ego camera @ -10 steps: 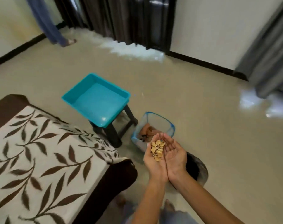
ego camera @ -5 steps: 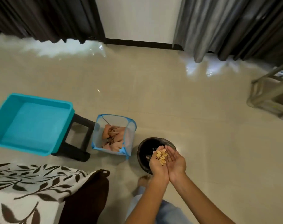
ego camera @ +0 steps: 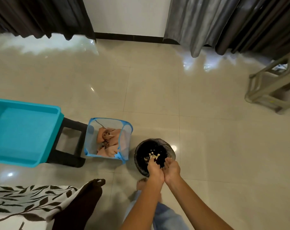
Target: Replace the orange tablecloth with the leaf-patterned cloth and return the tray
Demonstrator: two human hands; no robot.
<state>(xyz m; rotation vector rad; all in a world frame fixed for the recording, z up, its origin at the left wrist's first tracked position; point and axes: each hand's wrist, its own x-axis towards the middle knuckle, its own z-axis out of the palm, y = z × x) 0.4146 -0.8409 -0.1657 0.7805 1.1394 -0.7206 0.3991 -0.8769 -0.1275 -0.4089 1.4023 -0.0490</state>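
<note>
My left hand [ego camera: 155, 171] and my right hand [ego camera: 171, 168] are pressed side by side and tipped forward over the near rim of a black-lined bin [ego camera: 141, 147] on the floor. Pale nut shells [ego camera: 153, 155] are falling from my fingers into it. The leaf-patterned cloth [ego camera: 24, 201] covers the table at the lower left, with a dark brown layer [ego camera: 81, 203] showing at the corner. The orange tablecloth [ego camera: 108, 141] lies crumpled in a blue mesh hamper [ego camera: 126, 128]. A turquoise tray [ego camera: 23, 130] rests on a black stool [ego camera: 69, 146].
Dark and grey curtains [ego camera: 223, 22] hang along the far wall. A beige plastic stool [ego camera: 273, 87] stands at the right. My foot [ego camera: 141, 183] and jeans leg are below my hands on the glossy tiled floor.
My view swung right and down to the bin. My cupped hands, which held the shells level, lowered over the bin and tipped, and the shells are dropping out.
</note>
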